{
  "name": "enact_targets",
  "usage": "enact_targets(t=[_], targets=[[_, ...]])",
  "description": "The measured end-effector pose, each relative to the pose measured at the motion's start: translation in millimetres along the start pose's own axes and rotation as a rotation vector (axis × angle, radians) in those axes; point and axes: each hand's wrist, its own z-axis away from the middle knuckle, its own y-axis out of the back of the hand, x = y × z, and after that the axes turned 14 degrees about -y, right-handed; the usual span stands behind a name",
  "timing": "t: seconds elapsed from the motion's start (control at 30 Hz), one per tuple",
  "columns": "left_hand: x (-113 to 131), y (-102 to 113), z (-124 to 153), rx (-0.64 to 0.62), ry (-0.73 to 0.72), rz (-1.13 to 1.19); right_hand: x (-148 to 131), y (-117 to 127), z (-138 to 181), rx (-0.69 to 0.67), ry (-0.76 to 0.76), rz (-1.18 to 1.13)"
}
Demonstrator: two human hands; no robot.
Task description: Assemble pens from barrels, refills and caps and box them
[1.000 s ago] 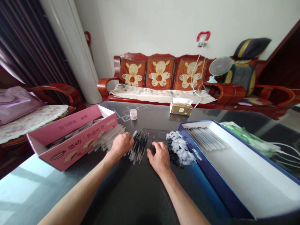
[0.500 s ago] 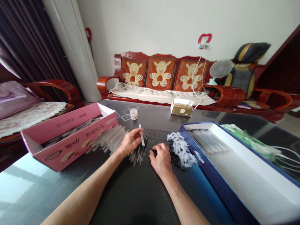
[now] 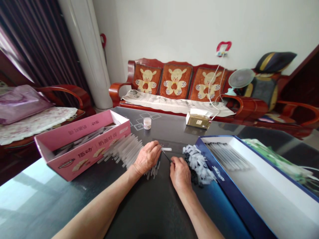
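Note:
My left hand (image 3: 149, 156) is closed over a pile of thin pen refills (image 3: 154, 171). From its fingertips a translucent white pen barrel (image 3: 167, 149) juts out to the right, its other part hidden by the fingers. My right hand (image 3: 180, 172) has thumb and fingers pinched on the near end of a thin dark pen refill (image 3: 166, 156). That refill slants up toward my left fingertips. Many translucent barrels (image 3: 128, 147) lie left of my left hand. Beside my right hand is a heap of white pen caps (image 3: 200, 166), with small black pieces (image 3: 195, 177) along its near side.
A pink box (image 3: 92, 149) with sticks inside stands at left. At right, a blue box (image 3: 219, 169) holds a row of pens (image 3: 228, 156). A small jar (image 3: 147, 123) and a tissue box (image 3: 198, 120) sit farther back. A green plastic package (image 3: 276, 159) lies beyond the blue box.
The barrel in my left hand has tipped from upright to nearly level, pointing right. My right hand, earlier resting on the table, now pinches a dark refill. The view has shifted slightly.

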Motion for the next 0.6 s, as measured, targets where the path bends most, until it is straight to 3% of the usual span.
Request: enact_targets(t=[0.13, 0.33, 0.53, 0.6], targets=[[-3, -6, 4, -0.013, 0.050, 0.018, 0, 1, 0, 0.023, -0.012, -0.032], [-4, -6, 6, -0.052, 0.132, 0.000, 1, -1, -7, 0.103, -0.130, -0.509], [0, -1, 0, -0.155, 0.263, -0.127, -9, -1, -8, -0.239, -0.663, -1.182], [0, -2, -1, -0.208, 0.296, -0.147, -12, 1, -8, -0.311, -0.755, -1.412]])
